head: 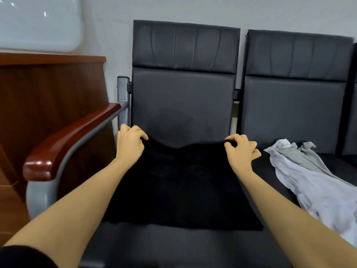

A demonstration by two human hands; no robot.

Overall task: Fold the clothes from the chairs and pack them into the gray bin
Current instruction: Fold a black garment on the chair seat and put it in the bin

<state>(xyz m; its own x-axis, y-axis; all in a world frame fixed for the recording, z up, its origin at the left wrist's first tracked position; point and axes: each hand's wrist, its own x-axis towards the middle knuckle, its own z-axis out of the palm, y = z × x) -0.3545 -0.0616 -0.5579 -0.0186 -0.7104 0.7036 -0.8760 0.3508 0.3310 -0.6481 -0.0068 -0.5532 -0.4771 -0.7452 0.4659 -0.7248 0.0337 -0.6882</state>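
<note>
A black garment (pixel 179 182) lies spread over the seat of the left dark padded chair (pixel 181 97). My left hand (pixel 130 143) pinches its far left corner. My right hand (pixel 241 151) pinches its far right corner. The far edge sags between my two hands, close to the chair's backrest. A crumpled white and grey garment (pixel 309 176) lies on the seat of the right chair (pixel 291 105). No gray bin is in view.
A red-brown wooden armrest (pixel 69 140) on a grey metal frame curves along the left chair's side. A wooden desk panel (pixel 48 89) stands further left under a whiteboard (pixel 38 22). A third seat's edge shows at far right.
</note>
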